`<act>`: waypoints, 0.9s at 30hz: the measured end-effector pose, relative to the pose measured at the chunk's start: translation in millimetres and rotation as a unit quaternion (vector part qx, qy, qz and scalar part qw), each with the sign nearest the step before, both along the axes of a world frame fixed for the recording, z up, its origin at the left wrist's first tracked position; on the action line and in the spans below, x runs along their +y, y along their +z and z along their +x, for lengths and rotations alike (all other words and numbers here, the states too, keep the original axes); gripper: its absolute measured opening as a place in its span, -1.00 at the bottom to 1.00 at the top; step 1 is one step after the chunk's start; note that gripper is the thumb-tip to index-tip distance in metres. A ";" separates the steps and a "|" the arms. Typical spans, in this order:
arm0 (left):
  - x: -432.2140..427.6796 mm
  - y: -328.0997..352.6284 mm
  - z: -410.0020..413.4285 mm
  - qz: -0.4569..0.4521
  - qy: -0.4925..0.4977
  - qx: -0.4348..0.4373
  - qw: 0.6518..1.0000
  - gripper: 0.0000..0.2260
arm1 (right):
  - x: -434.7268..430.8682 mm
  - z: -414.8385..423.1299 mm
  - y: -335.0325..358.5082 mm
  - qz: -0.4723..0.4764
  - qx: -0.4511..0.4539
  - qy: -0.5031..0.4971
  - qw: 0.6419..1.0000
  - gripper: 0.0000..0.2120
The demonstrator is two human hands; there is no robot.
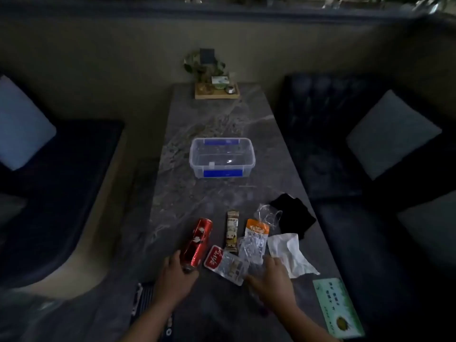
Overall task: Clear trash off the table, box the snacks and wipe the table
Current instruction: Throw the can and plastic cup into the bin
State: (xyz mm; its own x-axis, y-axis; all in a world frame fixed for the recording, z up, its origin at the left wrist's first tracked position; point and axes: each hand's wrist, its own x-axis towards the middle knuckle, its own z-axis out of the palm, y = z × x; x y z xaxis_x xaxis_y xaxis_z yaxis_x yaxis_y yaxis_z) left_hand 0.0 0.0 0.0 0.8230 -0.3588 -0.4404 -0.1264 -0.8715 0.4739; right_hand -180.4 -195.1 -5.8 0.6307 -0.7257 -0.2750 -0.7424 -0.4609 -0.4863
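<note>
Left hand (176,275) gripped the red can's (198,241) near end; its long axis ran away from the person. Right hand (270,277) lay loosely spread on the clear wrapper (251,248); actual grip unclear.

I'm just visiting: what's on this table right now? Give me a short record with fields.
Surface: grey marble table
Box: clear plastic box, open, empty, mid-table
Snacks: red can lying down, brown bar, orange packet, red-label packet
Trash: crumpled tissue, clear wrapper
Cloth: black cloth
Left hand: at the can's near end
Right hand: over the packets
</note>
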 end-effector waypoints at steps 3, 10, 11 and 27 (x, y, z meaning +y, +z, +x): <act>-17.9 3.4 2.8 -0.015 0.013 -0.016 1.000 -0.20 | 0.4 5.8 -4.9 0.005 0.039 0.005 0.999 -0.37; -32.3 -1.3 7.9 0.024 0.003 -0.013 1.000 -0.36 | -0.5 4.1 -12.0 0.020 0.056 0.000 0.998 -0.49; -32.7 -3.2 8.2 0.019 0.006 -0.010 1.000 -0.38 | -1.2 4.1 -12.2 0.023 0.052 -0.004 0.998 -0.50; -33.1 11.1 -3.2 -0.075 0.006 -0.016 0.997 -0.48 | -1.5 -11.5 0.2 0.000 0.016 -0.039 0.999 -0.62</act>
State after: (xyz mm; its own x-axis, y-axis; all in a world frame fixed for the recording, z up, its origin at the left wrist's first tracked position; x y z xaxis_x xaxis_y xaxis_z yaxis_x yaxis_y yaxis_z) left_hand -3.2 -33.1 11.1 0.8408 -0.4079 -0.3560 -0.1332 -0.7931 0.5943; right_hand -191.9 -196.6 -5.6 0.5635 -0.7722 -0.2936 -0.7909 -0.4015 -0.4619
